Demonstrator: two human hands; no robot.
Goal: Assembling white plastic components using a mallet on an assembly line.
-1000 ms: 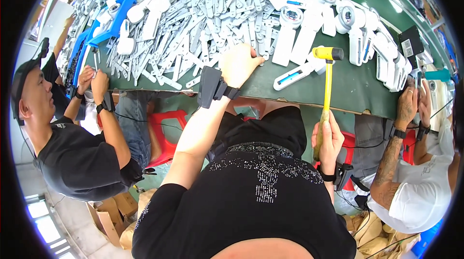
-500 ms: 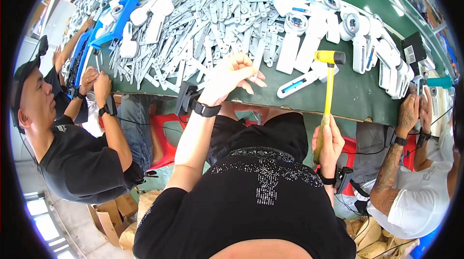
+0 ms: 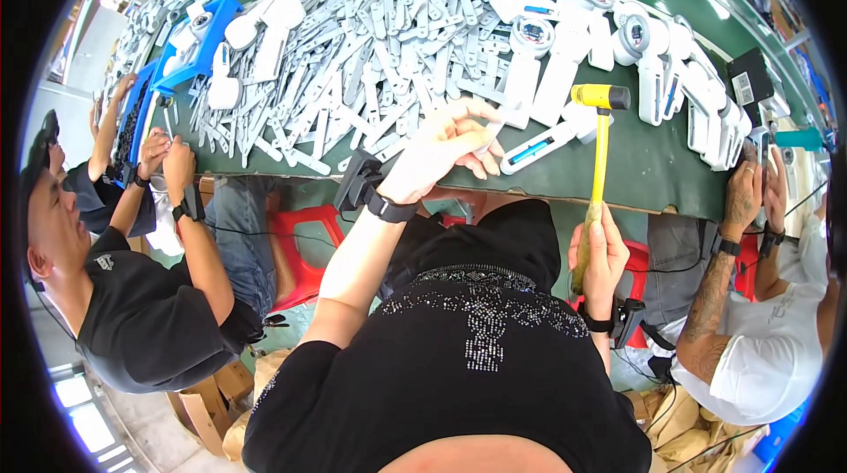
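My right hand (image 3: 604,254) is wrapped round the handle of a mallet (image 3: 602,151), held upright with its yellow head and black striking face at the top. My left hand (image 3: 454,148) hovers over the near edge of the table with its fingers curled together; whatever may be pinched in them is too small to make out. Just right of its fingertips lies a white handle-shaped housing (image 3: 565,137) with a blue strip set in it, partly behind the mallet. Beyond the left hand spreads a heap of grey plastic strips (image 3: 388,58).
Several white housings with round heads (image 3: 533,33) line the right side of the green table (image 3: 600,175). A blue tray (image 3: 205,45) and a black box (image 3: 750,78) stand left and right. One co-worker in black (image 3: 150,296) sits at left, another in white (image 3: 768,349) at right.
My left hand has moved to the right, its fingers now close to the end of the white housing. The right hand still grips the mallet in nearly the same place.
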